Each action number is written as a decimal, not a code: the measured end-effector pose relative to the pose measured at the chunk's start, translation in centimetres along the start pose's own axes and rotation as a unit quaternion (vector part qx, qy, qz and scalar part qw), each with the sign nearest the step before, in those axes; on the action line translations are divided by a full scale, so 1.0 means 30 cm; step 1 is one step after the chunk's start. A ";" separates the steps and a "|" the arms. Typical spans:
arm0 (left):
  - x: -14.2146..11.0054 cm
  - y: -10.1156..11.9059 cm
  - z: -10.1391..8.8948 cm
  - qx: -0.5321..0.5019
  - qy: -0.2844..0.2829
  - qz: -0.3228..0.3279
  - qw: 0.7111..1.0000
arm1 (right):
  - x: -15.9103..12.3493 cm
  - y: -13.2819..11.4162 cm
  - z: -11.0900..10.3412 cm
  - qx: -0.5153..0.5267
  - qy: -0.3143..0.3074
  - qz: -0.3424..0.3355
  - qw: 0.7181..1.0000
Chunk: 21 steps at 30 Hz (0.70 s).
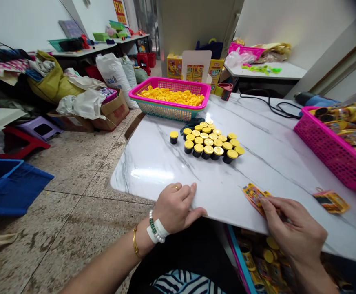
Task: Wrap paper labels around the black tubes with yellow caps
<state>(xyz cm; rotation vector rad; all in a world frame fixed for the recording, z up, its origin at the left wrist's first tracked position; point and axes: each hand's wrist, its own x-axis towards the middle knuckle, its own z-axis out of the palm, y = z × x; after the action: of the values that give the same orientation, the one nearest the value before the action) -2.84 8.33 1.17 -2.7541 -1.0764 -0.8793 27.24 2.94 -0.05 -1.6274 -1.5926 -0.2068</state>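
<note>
My right hand (294, 224) pinches a small yellow-orange printed wrapper (253, 196) between thumb and fingers, just over the front of the marble-patterned table. Resting at the table's front edge is my left hand (176, 206), with nothing in it; its thumb and index finger are apart and the other fingers curl under. Beyond both hands stands a cluster of small black tubs with yellow lids (208, 142), and one single tub (173, 137) sits apart to their left. Another printed wrapper (331, 201) lies on the table right of my right hand.
A pink basket (168, 83) of yellow plastic pieces stands at the back left. At the right is a pink basket (333, 151) full of wrapped tubs. Below the table edge, a bin (242, 261) holds more wrapped tubs. A black cable (269, 105) lies behind.
</note>
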 end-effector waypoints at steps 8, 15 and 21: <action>-0.041 0.073 -0.021 -0.236 0.108 -0.091 0.961 | 0.056 0.044 0.033 -0.073 -0.070 -0.072 0.992; 0.095 0.166 -0.025 -0.476 0.069 -0.338 0.809 | 0.071 -0.149 0.033 -0.004 0.061 -0.142 0.988; 0.116 0.127 -0.018 -0.609 0.019 -0.374 0.699 | 0.058 -0.337 0.066 0.230 -0.075 -0.027 0.970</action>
<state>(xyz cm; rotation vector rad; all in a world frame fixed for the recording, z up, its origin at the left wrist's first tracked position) 1.39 7.44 4.02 -2.9020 -2.3189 -2.5182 17.74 4.05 4.14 -1.2608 -1.6479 0.2500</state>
